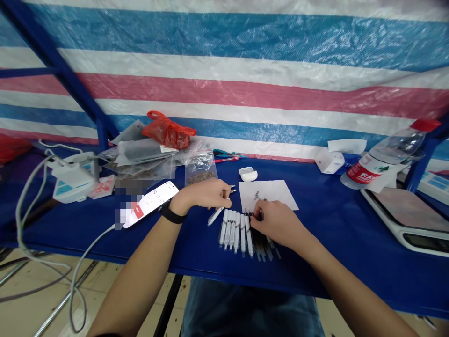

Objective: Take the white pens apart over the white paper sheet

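My left hand (210, 193) is closed, its fingers curled round the upper end of a white pen (215, 215) that slants down to the left. Small pointed metal tips (233, 188) show just beyond those fingertips. A row of white pens (237, 231), each with a clear lower end, lies side by side between my hands. With thumb and fingers pinched together, my right hand (275, 220) is at the upper ends of a bunch of dark, clear-ended pen parts (263, 248). What it grips is mostly hidden. Small dark pieces (257, 194) lie on a white paper sheet (280, 192).
A phone (152, 203) showing a timer lies by my left wrist, its cable running off the table. Plastic bags (147, 157), a red bag (170, 131) and an open earbud case (248, 174) are behind. A bottle (375, 164) and a scale (410, 210) stand right.
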Action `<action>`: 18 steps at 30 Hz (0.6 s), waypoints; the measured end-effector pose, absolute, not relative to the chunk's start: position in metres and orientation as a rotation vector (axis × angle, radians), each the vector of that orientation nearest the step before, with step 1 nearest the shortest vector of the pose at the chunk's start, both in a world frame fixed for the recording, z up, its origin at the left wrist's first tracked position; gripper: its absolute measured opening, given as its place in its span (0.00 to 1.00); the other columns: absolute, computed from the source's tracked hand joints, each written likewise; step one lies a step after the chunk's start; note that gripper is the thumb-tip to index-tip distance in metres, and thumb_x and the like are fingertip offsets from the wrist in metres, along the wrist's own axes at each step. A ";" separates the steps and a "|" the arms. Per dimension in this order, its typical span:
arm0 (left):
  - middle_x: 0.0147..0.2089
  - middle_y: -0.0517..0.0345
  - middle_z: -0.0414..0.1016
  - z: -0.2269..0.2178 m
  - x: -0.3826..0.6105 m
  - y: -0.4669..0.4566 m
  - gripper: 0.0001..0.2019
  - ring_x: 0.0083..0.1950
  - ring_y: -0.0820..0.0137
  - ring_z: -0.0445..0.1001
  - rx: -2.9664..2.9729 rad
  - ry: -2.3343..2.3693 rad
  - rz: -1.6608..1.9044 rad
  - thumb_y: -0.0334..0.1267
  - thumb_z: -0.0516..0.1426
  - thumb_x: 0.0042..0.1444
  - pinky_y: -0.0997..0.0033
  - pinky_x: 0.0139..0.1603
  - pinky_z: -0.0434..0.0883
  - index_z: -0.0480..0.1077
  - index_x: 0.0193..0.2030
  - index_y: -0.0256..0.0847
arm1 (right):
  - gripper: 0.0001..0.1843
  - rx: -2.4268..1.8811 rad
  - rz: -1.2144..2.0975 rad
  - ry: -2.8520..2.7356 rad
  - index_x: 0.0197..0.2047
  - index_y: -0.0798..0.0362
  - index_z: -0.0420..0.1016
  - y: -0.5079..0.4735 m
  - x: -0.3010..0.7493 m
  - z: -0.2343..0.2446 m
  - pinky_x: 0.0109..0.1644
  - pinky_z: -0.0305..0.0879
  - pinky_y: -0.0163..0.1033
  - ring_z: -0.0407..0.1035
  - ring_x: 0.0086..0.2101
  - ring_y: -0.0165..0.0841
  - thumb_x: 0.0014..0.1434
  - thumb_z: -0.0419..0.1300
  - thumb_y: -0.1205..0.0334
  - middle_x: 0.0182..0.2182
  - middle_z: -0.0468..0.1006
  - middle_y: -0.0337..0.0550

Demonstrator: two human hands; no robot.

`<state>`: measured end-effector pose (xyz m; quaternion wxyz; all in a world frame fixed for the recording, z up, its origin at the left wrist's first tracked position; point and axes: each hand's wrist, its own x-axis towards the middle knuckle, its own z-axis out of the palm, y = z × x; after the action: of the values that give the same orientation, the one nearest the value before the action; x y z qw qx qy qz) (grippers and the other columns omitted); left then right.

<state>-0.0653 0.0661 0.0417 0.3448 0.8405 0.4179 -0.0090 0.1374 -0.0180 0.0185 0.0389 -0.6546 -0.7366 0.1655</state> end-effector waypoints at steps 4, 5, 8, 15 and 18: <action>0.21 0.63 0.66 0.038 -0.063 0.066 0.08 0.23 0.72 0.65 2.283 1.028 0.085 0.39 0.56 0.46 0.72 0.26 0.59 0.60 0.23 0.42 | 0.06 -2.039 0.523 -2.215 0.32 0.52 0.76 -0.019 0.133 0.018 0.32 0.55 0.38 0.74 0.35 0.40 0.58 0.62 0.60 0.31 0.81 0.47; 0.21 0.64 0.65 0.037 -0.063 0.066 0.08 0.24 0.73 0.64 2.297 1.021 0.115 0.39 0.56 0.46 0.71 0.27 0.58 0.60 0.23 0.42 | 0.05 -2.037 0.532 -2.208 0.32 0.52 0.76 -0.020 0.132 0.018 0.32 0.56 0.38 0.74 0.35 0.40 0.58 0.62 0.60 0.31 0.81 0.47; 0.20 0.65 0.64 0.036 -0.060 0.065 0.09 0.23 0.74 0.62 2.329 1.001 0.186 0.38 0.56 0.47 0.71 0.28 0.58 0.57 0.23 0.42 | 0.03 -2.027 0.554 -2.201 0.32 0.52 0.76 -0.020 0.132 0.017 0.32 0.56 0.37 0.74 0.34 0.39 0.57 0.62 0.62 0.31 0.82 0.46; 0.21 0.65 0.64 0.034 -0.059 0.067 0.10 0.24 0.74 0.62 2.354 0.993 0.216 0.38 0.56 0.49 0.71 0.28 0.57 0.57 0.24 0.43 | 0.08 -2.054 0.505 -2.218 0.35 0.52 0.76 -0.019 0.135 0.016 0.32 0.55 0.38 0.75 0.35 0.41 0.60 0.62 0.56 0.32 0.82 0.47; 0.20 0.66 0.64 0.033 -0.059 0.067 0.10 0.24 0.74 0.62 2.365 0.995 0.228 0.37 0.56 0.49 0.71 0.28 0.57 0.57 0.23 0.42 | 0.07 -2.062 0.512 -2.222 0.34 0.51 0.76 -0.020 0.133 0.016 0.32 0.56 0.38 0.75 0.35 0.41 0.60 0.61 0.58 0.32 0.81 0.47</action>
<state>-0.0595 0.0673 0.0331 0.2790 0.8817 0.3707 0.0851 0.1327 -0.0199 0.0156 0.0338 -0.6703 -0.7224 0.1664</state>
